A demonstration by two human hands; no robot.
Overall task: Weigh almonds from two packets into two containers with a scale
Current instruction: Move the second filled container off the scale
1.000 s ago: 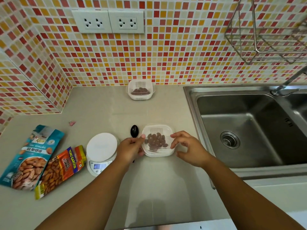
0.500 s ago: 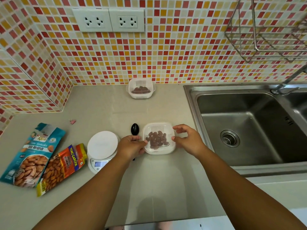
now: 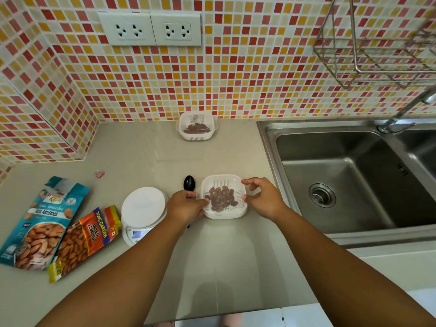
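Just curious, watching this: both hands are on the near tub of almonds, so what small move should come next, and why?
Probably slide the near container back beside the far container. Both already hold almonds, the scale is bare, and the left hand and right hand grip its sides.

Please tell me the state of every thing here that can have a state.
Near container: holds almonds, on counter.
Far container: holds almonds, by wall.
Scale: platform bare.
Blue packet: lying flat.
Orange packet: lying flat.
Left hand: grips near container.
Right hand: grips near container.

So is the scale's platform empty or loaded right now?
Empty: the scale shows a bare white platform; the near container sits beside it on the counter.
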